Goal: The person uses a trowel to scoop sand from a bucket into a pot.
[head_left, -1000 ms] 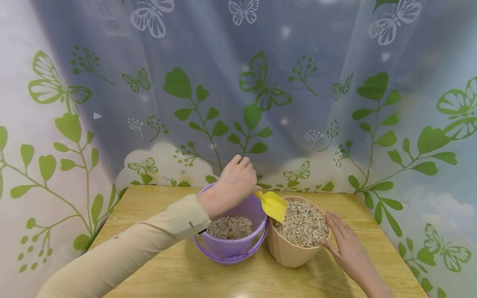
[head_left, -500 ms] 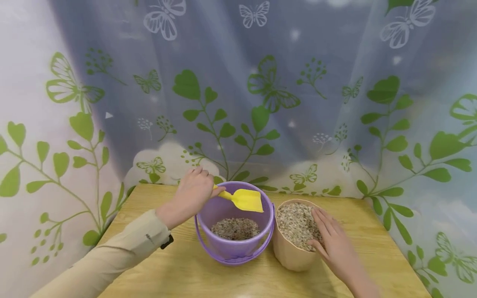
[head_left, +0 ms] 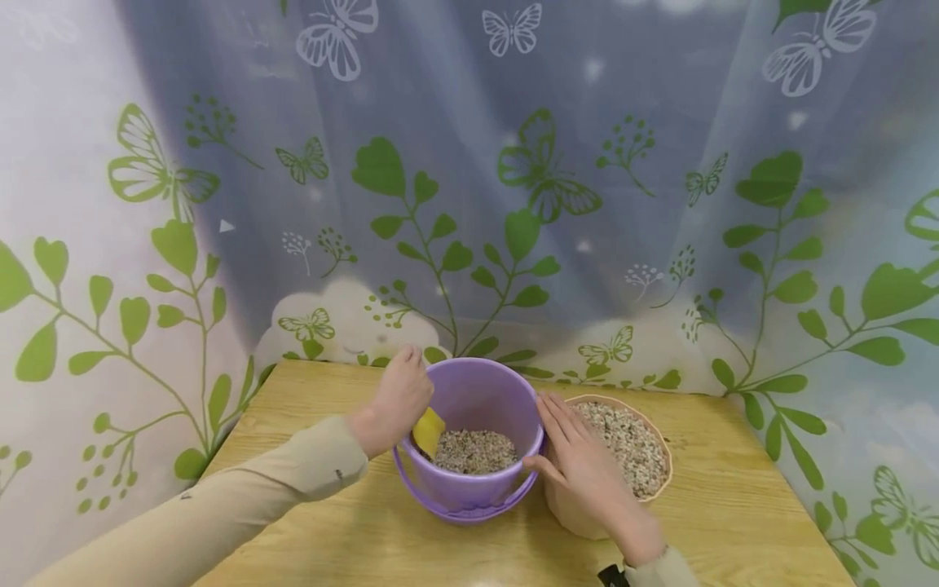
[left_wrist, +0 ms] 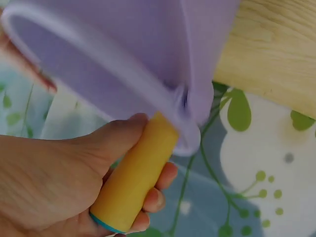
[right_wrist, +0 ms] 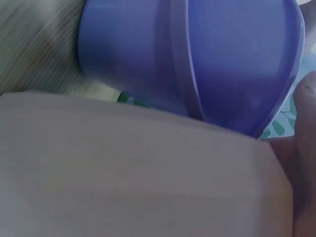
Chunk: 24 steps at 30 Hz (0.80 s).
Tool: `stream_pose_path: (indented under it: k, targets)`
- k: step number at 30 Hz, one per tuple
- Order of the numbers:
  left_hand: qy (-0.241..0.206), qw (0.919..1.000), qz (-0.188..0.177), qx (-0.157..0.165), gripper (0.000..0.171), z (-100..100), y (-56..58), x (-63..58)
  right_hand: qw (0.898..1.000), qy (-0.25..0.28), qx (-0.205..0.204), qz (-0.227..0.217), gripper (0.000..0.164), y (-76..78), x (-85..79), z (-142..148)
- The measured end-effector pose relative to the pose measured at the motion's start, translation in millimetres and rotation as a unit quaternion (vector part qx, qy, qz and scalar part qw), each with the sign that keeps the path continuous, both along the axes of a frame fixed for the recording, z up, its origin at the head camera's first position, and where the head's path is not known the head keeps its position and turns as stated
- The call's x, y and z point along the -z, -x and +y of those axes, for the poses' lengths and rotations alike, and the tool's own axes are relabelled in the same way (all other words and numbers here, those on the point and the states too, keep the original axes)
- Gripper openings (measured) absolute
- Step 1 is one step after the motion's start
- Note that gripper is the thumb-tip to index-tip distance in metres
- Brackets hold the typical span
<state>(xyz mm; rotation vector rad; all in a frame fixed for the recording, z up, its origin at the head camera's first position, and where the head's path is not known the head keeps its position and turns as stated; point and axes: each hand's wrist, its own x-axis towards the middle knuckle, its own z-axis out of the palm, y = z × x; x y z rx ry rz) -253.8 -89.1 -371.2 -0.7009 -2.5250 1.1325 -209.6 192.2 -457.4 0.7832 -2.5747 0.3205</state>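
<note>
A person's left hand (head_left: 396,399) grips a yellow shovel (head_left: 429,432), its blade inside a purple bucket (head_left: 484,391) of gravel-like grains (head_left: 477,453) on a wooden table (head_left: 345,538), while the outstretched right hand (head_left: 583,469) appears to touch the bucket's rim beside a filled beige pot (head_left: 570,518).

pale pot (right_wrist: 138,173): foreground | purple bucket (right_wrist: 133,49): beyond it | right hand (right_wrist: 307,153): right edge | tabletop (right_wrist: 34,44): upper left

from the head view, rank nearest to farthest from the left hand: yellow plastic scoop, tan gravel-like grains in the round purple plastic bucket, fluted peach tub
1. Yellow plastic scoop: gripped in the left hand.
2. Tan gravel-like grains: inside the round purple plastic bucket.
3. Fluted peach tub: right of the bucket.
</note>
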Motion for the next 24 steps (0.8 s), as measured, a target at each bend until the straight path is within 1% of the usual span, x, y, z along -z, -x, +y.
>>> stream_pose_path:
  k: [2,3,4,6,8,11,14,16,18,19,21,24]
  targets:
    - [0.026,0.9996,0.000,0.004,0.016,8,1.5,9.5,1.000,-0.004,0.004,-0.016,0.090,1.1,-1.1,-2]
    - [0.038,0.9992,-0.006,0.006,0.016,11,2.3,14.6,1.000,-0.002,0.004,-0.020,0.090,1.6,-1.4,-3]
    - [0.042,0.9990,-0.011,0.008,0.016,13,2.9,19.4,1.000,0.001,0.005,-0.027,0.089,2.1,-1.3,-3]
    - [0.031,0.9993,-0.019,0.011,0.016,16,4.3,28.7,1.000,0.004,0.006,-0.031,0.089,2.4,-1.1,-3]
    - [0.004,0.9996,-0.026,0.013,0.016,18,5.6,36.0,0.999,0.008,0.007,-0.034,0.088,2.2,-0.9,-3]
    - [-0.038,0.9986,-0.035,0.009,0.017,17,7.6,43.7,0.999,0.007,0.007,-0.040,0.087,1.6,0.4,-3]
    - [-0.080,0.9962,-0.026,0.021,0.020,14,11.1,49.0,0.999,0.010,0.010,-0.046,0.087,0.9,0.9,-4]
    - [-0.109,0.9932,-0.022,0.033,0.027,13,13.6,51.2,0.999,0.014,0.011,-0.049,0.087,0.4,0.4,-4]
    - [-0.145,0.9881,-0.018,0.047,0.034,13,16.5,52.6,0.999,0.021,0.011,-0.049,0.087,-0.4,-0.7,-4]
    - [-0.161,0.9854,-0.023,0.050,0.038,13,17.8,53.1,0.998,0.025,0.011,-0.051,0.087,-0.8,-1.2,-3]
    - [-0.197,0.9783,-0.038,0.053,0.042,14,19.9,53.2,0.998,0.031,0.009,-0.052,0.088,-1.4,-1.6,-3]
    - [-0.243,0.9664,-0.067,0.047,0.041,13,22.4,54.8,0.998,0.039,0.007,-0.057,0.089,-1.8,-1.2,-4]
